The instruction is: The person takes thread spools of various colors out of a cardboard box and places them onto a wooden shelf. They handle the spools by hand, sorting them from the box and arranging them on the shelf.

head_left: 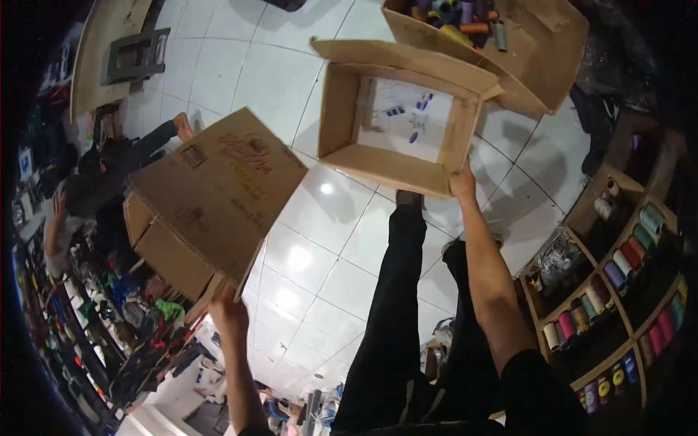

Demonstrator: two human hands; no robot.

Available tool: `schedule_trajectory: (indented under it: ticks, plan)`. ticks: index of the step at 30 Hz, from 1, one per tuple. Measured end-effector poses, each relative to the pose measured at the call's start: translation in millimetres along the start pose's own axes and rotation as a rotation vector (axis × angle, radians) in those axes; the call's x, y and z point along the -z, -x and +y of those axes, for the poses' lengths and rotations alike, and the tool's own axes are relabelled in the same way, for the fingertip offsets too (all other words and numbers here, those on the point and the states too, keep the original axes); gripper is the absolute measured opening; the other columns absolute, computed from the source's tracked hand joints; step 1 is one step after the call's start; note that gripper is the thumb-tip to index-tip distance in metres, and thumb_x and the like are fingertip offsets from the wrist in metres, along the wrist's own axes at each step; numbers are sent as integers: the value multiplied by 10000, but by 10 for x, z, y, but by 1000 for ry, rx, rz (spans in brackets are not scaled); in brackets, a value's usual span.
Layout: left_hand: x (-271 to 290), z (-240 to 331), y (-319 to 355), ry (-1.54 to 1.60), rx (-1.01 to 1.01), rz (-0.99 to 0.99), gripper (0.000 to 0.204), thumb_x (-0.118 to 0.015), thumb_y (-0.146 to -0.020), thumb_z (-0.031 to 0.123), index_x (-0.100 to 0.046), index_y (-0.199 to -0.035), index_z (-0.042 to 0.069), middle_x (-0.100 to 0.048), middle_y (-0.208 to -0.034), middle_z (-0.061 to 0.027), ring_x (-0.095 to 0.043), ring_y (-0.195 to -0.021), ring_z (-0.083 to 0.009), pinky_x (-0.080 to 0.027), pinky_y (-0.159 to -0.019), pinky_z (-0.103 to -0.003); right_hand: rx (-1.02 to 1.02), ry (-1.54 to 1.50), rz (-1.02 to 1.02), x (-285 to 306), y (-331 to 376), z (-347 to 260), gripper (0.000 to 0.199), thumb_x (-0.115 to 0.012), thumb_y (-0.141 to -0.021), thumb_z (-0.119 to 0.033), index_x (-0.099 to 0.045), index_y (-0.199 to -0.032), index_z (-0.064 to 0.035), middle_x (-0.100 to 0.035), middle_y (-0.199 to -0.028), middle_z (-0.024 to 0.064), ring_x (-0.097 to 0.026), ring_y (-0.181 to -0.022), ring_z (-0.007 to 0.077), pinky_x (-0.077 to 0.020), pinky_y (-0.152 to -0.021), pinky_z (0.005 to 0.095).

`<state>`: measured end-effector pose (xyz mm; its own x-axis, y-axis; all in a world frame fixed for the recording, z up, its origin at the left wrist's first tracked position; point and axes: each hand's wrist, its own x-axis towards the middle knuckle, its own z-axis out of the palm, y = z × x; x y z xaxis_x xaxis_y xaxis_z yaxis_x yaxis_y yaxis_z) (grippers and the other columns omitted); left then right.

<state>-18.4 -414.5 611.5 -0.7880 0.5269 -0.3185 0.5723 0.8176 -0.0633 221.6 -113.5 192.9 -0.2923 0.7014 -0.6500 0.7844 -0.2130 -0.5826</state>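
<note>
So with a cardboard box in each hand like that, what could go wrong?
The left hand pinches the closed brown cardboard box only at its lower corner, so the box could tip or slip out. The right hand holds the open empty cardboard box by one edge, and it may swing into the open cardboard box of coloured spools beside it. The seated person is close to the left box.

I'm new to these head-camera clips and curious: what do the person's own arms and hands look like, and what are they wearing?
Both forearms are bare, with no gloves, watch or rings that I can make out on the left hand or the right hand. A short black sleeve covers the right upper arm. The left arm's sleeve is out of view at the picture's lower edge.
</note>
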Motion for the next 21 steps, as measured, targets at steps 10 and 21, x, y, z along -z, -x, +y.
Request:
schedule_trajectory:
  ticks: [10, 21]
  plan:
    - [505, 763, 369, 150, -262, -40, 189, -629, -688, 74, -612, -862, 3, -623, -810, -152, -597, -817, -358, -477, -708, -404, -9, -38, -402, -389, -55, -371, 627, -616, -780, -173, -338, -1340, -145, -633, -980, 140, -623, -878, 238, -533, -675, 373]
    - [-150, 1476, -177, 133, -543, -110, 451, -536, -566, -70, -630, -990, 55, -636, -1002, -120, -610, -937, -288, -483, -821, -383, -286, -671, -758, 65, 545, -630, 712, -397, -886, -560, -230, -1399, -95, -301, -1410, 101, -378, -1248, 302, -430, -909, 465]
